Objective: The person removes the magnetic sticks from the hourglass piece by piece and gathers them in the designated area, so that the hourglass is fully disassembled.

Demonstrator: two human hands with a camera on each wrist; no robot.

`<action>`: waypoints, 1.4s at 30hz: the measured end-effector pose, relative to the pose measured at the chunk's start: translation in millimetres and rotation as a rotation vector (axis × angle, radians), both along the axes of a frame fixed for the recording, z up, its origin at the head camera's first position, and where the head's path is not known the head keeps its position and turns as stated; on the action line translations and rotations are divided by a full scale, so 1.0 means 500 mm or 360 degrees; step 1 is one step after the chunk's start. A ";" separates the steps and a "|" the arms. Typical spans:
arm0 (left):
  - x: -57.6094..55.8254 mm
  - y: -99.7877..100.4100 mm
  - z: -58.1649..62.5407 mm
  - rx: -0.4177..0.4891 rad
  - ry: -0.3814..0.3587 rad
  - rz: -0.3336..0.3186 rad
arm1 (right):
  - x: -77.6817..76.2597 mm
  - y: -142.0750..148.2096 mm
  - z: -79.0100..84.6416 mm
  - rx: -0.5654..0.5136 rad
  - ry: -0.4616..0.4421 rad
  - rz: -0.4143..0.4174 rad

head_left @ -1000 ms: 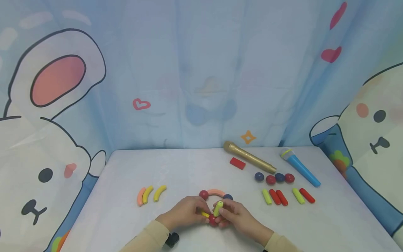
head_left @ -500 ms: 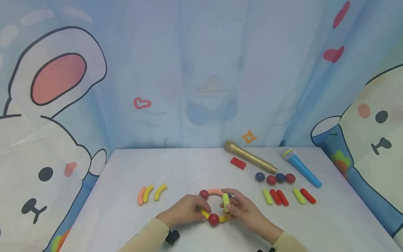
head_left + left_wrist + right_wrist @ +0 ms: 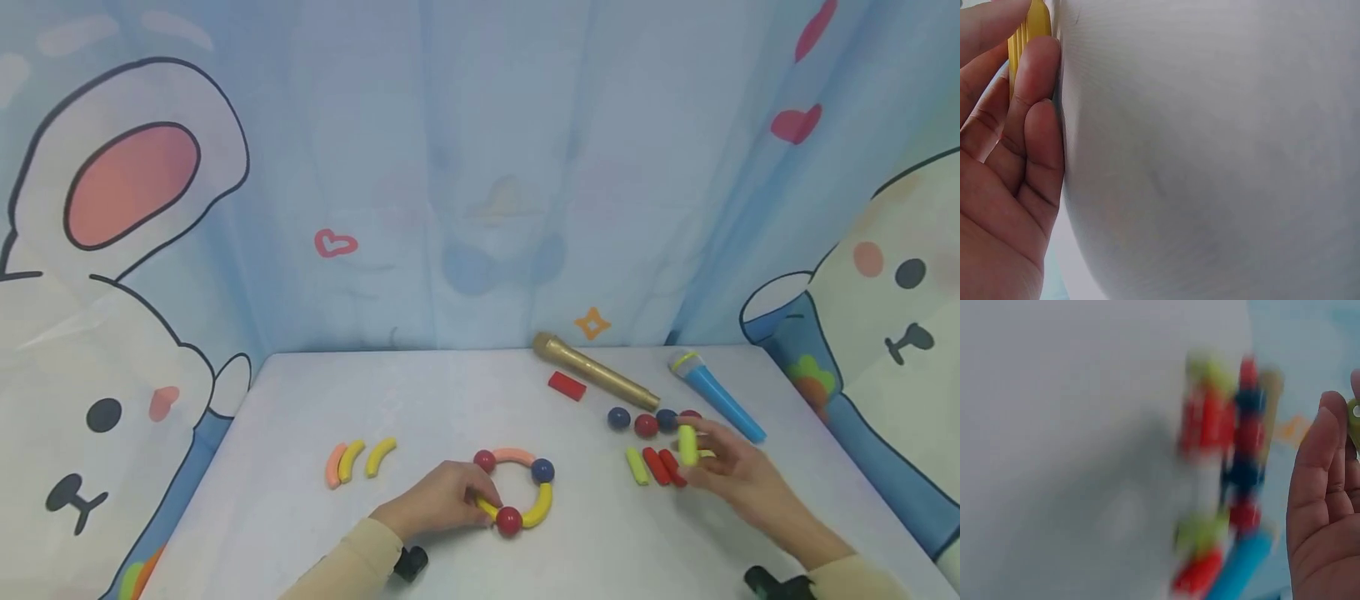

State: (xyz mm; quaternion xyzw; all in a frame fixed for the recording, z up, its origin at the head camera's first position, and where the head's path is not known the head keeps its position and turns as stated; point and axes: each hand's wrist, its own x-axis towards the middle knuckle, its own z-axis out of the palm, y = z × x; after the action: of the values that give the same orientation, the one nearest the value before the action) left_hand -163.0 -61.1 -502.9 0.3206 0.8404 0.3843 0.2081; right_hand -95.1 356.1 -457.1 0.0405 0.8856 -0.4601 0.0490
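Observation:
My left hand pinches a yellow curved stick low over the table; the left wrist view shows the yellow stick between thumb and fingers. That stick meets a red ball, part of a partial ring. Round the ring follow another yellow curved stick, a blue ball, a pink curved stick and a second red ball. Over at the right, my right hand holds a yellow-green stick upright above the straight sticks. Its end shows at the edge of the right wrist view.
Beneath the right hand lie red sticks and a yellow-green stick. Behind are blue and red balls, a gold microphone, a blue microphone and a red block. Curved sticks lie left.
My right hand has left the ring and swung right with the yellow-green stick, uncovering the blue ball and the right yellow curved stick. My left hand has stayed in place.

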 end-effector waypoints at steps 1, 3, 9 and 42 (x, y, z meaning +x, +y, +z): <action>-0.001 -0.001 0.000 0.0001 0.0001 -0.0001 | 0.000 0.039 -0.003 0.0108 0.0031 -0.0019; -0.002 -0.002 0.000 -0.0006 0.0000 0.0002 | -0.001 0.112 -0.014 0.0291 0.0062 -0.0039; -0.001 -0.003 0.000 -0.0030 0.0002 0.0012 | -0.012 0.237 -0.060 0.0539 -0.0175 0.0047; 0.014 0.009 0.007 -0.0119 0.0074 0.0055 | -0.012 -0.084 0.013 0.0366 0.0164 0.0283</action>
State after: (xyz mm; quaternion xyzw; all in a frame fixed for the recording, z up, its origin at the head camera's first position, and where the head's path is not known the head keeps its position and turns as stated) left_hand -156.1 -56.6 -499.6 0.3069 0.8641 0.3486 0.1938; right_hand -101.1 313.9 -450.7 -0.0563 0.9338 -0.3512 0.0390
